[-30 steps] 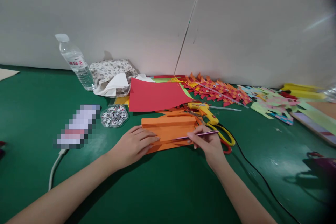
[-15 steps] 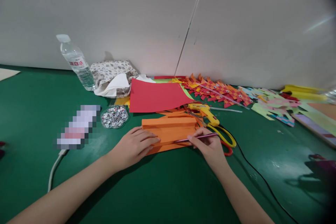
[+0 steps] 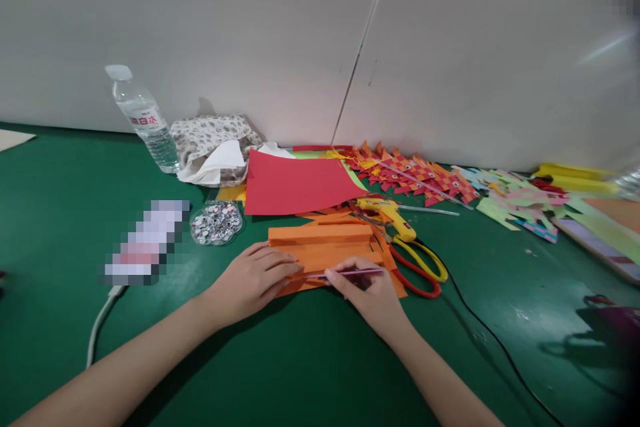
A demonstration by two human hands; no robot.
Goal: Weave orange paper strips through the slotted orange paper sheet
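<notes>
A folded sheet of orange paper (image 3: 320, 255) lies on the green table, with a raised strip along its far edge. Fingers stretched flat, my left hand (image 3: 253, 283) presses on the paper's left part. My right hand (image 3: 367, 290) pinches a slim pink pencil (image 3: 316, 275), held low and almost level over the near part of the sheet. Its pointed end reaches left, close to my left fingertips. Just right of the paper are yellow and red scissor handles (image 3: 419, 291); the blades are hidden.
Behind the paper lie a red sheet (image 3: 300, 183) and a yellow glue gun (image 3: 397, 221) with a black cord. Woven paper fish (image 3: 410, 170) and cut scraps (image 3: 525, 193) sit back right. Leftward are googly eyes (image 3: 217, 222), a water bottle (image 3: 147, 123) and a blurred-out phone (image 3: 147, 240).
My right hand has slid left along the near part of the orange paper with the pencil, uncovering more of the red scissor handle. My left hand stays on the paper.
</notes>
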